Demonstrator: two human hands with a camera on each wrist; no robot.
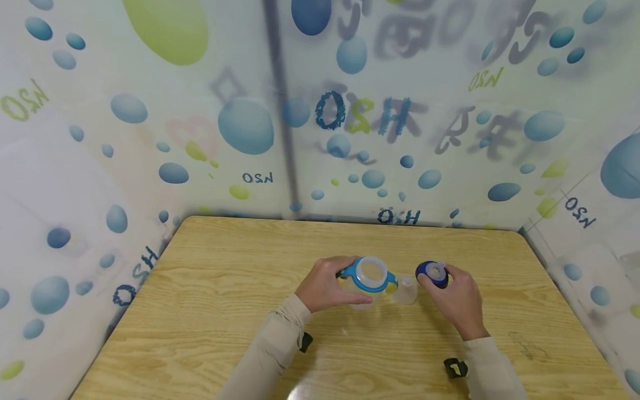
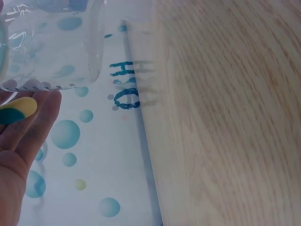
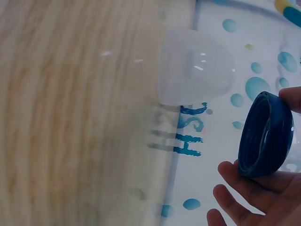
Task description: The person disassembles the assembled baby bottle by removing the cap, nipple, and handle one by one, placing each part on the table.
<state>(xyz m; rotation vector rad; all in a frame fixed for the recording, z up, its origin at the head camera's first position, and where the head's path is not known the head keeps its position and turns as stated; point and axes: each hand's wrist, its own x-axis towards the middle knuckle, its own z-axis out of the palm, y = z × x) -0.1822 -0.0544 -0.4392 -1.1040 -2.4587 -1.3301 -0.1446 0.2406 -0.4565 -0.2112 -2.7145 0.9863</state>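
Observation:
In the head view my left hand (image 1: 326, 286) grips a clear baby bottle (image 2: 51, 47) from its left side, above the table. A blue handle ring (image 1: 392, 281) circles the bottle's neck, and its mouth faces up without a lid. One handle end (image 2: 21, 110), teal and yellow, shows in the left wrist view. My right hand (image 1: 461, 303) pinches a dark blue screw collar (image 3: 270, 136) with a pale nipple in its centre (image 1: 436, 271), apart from the bottle. Between the hands, a translucent dome-shaped cap (image 1: 406, 294) stands on the table.
The wood-grain table (image 1: 240, 261) has rounded back corners. Patterned white panels (image 1: 320, 166) with blue and green drops enclose its back and sides. Dark wrist devices (image 1: 455, 368) sit by the sleeves.

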